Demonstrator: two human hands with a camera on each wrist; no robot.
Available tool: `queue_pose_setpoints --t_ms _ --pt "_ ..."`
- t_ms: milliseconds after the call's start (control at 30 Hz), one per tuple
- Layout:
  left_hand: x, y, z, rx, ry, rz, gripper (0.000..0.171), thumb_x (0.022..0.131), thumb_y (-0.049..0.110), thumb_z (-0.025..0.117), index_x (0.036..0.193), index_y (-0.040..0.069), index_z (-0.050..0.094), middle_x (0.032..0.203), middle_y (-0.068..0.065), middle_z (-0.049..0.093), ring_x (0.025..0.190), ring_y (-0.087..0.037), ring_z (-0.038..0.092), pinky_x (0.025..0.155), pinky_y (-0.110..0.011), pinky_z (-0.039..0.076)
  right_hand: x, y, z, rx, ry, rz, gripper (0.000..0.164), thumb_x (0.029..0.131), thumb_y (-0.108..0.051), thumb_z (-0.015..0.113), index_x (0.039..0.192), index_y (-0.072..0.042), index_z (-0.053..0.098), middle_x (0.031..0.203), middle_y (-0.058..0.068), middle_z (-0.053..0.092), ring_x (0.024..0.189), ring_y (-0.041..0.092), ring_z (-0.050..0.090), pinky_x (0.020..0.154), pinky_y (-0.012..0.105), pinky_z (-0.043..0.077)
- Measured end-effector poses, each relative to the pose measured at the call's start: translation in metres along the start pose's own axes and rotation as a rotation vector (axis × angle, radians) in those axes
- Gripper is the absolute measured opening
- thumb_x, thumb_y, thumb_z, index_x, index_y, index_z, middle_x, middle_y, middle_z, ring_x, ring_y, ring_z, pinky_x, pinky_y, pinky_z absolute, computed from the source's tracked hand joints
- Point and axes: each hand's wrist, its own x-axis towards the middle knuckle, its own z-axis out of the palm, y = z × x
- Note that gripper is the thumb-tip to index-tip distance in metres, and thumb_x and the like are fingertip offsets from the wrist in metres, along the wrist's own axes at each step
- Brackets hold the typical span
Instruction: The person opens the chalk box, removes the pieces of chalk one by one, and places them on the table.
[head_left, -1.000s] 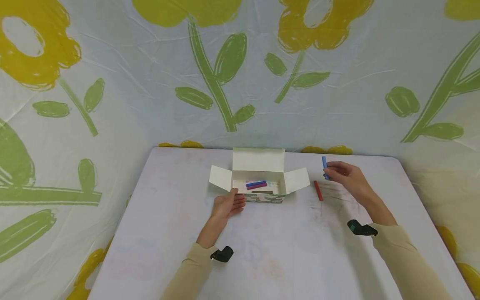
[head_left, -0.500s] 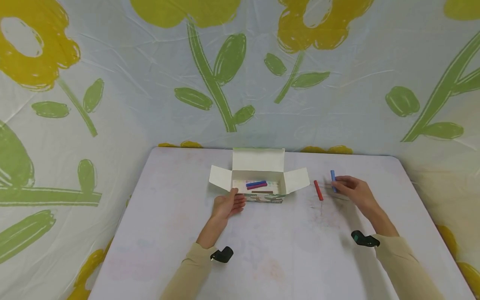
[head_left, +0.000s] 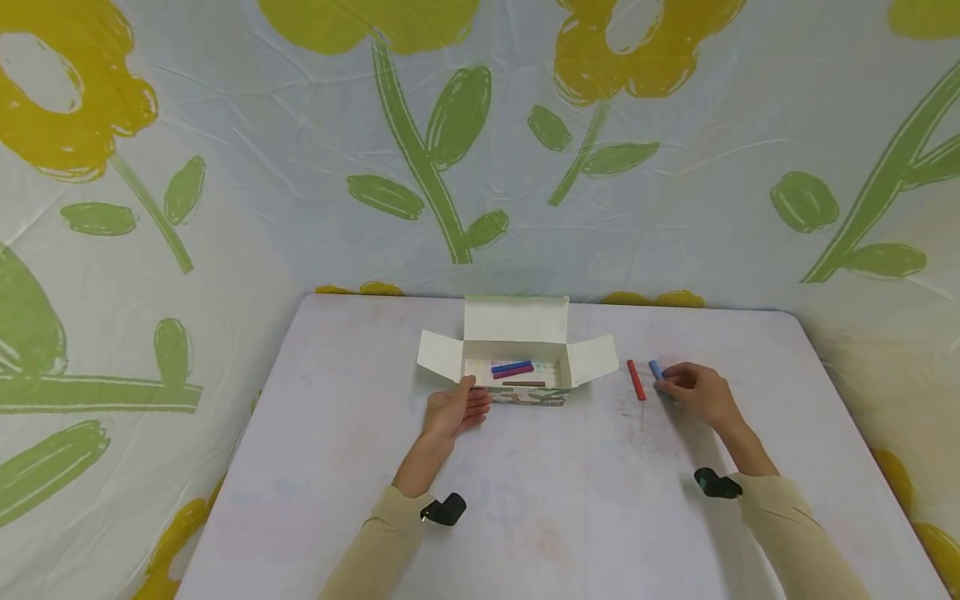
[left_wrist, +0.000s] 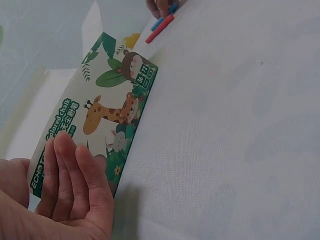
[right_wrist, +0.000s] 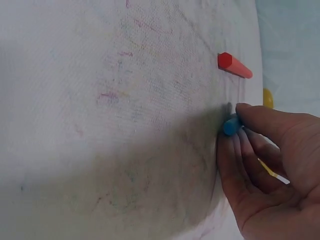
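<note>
An open-topped cardboard chalk box (head_left: 558,398) with animal pictures and "colored chalk" lettering stands at the table's back middle. My left hand (head_left: 450,410) holds its front left corner, thumb at the rim and fairly straight fingers along the printed front (left_wrist: 107,112). Inside lie a dark blue chalk (head_left: 512,367), a purple chalk (head_left: 513,372) and a brown chalk (head_left: 524,384). To the right, my right hand (head_left: 701,393) pinches a light blue chalk (right_wrist: 231,126) between thumb and fingers, low at the tabletop. Beside it a red chalk (head_left: 636,380) lies on the table.
The box's side flaps (head_left: 592,360) and back lid (head_left: 516,320) spread outward. Faint chalk smudges mark the whitish table (head_left: 540,508). A flower-printed cloth (head_left: 300,167) hangs right behind the table's back edge.
My right hand first moved toward me and right with the light blue chalk, then lowered it slightly left, next to the red chalk. The left hand and box stay put.
</note>
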Motion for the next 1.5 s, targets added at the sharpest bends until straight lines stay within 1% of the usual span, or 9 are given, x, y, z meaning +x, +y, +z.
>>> queue_pose_setpoints --t_ms 200,467,800,967,1167,1267,1333,1400,1500 --pt "-0.002 0.000 0.000 0.004 -0.005 0.012 0.044 0.101 0.032 0.062 0.106 -0.011 0.072 0.087 -0.010 0.076 0.071 -0.010 0.072 0.072 -0.025 0.062 0.002 -0.002 0.003 -0.020 0.010 -0.012 0.042 0.099 -0.019 0.070 0.126 0.011 0.060 0.113 0.028 0.066 0.104 0.043 0.063 0.076 0.035 0.057" --pt "-0.003 -0.001 0.001 0.008 0.010 0.017 0.040 0.102 0.032 0.062 0.100 -0.007 0.073 0.084 -0.007 0.075 0.071 -0.009 0.071 0.072 -0.026 0.062 0.005 -0.015 -0.003 0.014 0.050 -0.018 0.042 0.106 -0.027 0.058 0.129 0.008 0.060 0.122 0.029 0.064 0.108 0.043 0.063 0.080 0.035 0.057" --pt "-0.005 0.001 0.000 0.003 0.019 0.027 0.039 0.102 0.031 0.063 0.098 -0.007 0.074 0.081 -0.005 0.075 0.069 -0.008 0.071 0.070 -0.025 0.062 0.009 -0.051 -0.021 0.048 0.083 -0.147 0.038 0.107 -0.027 0.058 0.126 0.006 0.062 0.115 0.026 0.068 0.101 0.042 0.068 0.070 0.011 0.049" --pt "-0.004 0.000 0.000 -0.008 -0.002 0.023 0.040 0.103 0.030 0.062 0.102 -0.008 0.073 0.083 -0.006 0.075 0.070 -0.009 0.070 0.073 -0.028 0.063 0.013 -0.072 -0.026 0.056 0.083 -0.221 0.035 0.106 -0.027 0.058 0.124 0.003 0.064 0.112 0.023 0.070 0.098 0.040 0.069 0.071 0.012 0.049" --pt "-0.003 0.002 -0.003 -0.013 -0.039 0.009 0.039 0.104 0.025 0.059 0.104 -0.013 0.071 0.086 -0.010 0.076 0.071 -0.011 0.071 0.080 -0.034 0.063 0.014 -0.107 -0.026 0.091 0.030 -0.278 0.033 0.106 -0.025 0.060 0.123 0.003 0.064 0.114 0.022 0.070 0.099 0.038 0.068 0.075 0.009 0.048" --pt "-0.013 0.012 -0.001 -0.008 -0.044 0.010 0.038 0.104 0.023 0.059 0.104 -0.014 0.070 0.087 -0.012 0.076 0.072 -0.012 0.071 0.082 -0.036 0.063 0.017 -0.123 -0.024 0.097 -0.003 -0.298 0.031 0.105 -0.023 0.061 0.123 0.003 0.064 0.116 0.021 0.069 0.102 0.038 0.068 0.076 0.007 0.048" --pt "-0.015 0.011 0.000 -0.005 -0.032 0.021 0.039 0.104 0.024 0.060 0.104 -0.013 0.071 0.087 -0.012 0.076 0.072 -0.012 0.071 0.079 -0.033 0.063 0.019 -0.131 -0.020 0.093 -0.012 -0.315 0.029 0.105 -0.021 0.063 0.122 0.002 0.065 0.115 0.020 0.069 0.103 0.037 0.068 0.077 0.007 0.048" --pt "-0.015 0.009 0.001 -0.009 -0.018 0.034 0.039 0.103 0.027 0.061 0.103 -0.011 0.072 0.087 -0.010 0.076 0.071 -0.011 0.071 0.076 -0.030 0.063 0.022 -0.138 -0.015 0.087 -0.017 -0.334 0.028 0.104 -0.020 0.064 0.121 0.002 0.066 0.114 0.019 0.070 0.104 0.035 0.067 0.081 0.012 0.051" --pt "-0.006 -0.001 0.000 -0.010 -0.004 0.048 0.039 0.102 0.029 0.062 0.101 -0.008 0.073 0.085 -0.008 0.076 0.071 -0.010 0.071 0.072 -0.027 0.063 0.026 -0.146 -0.007 0.089 -0.030 -0.369 0.025 0.103 -0.017 0.065 0.119 0.003 0.068 0.113 0.018 0.070 0.105 0.033 0.067 0.091 0.029 0.057"
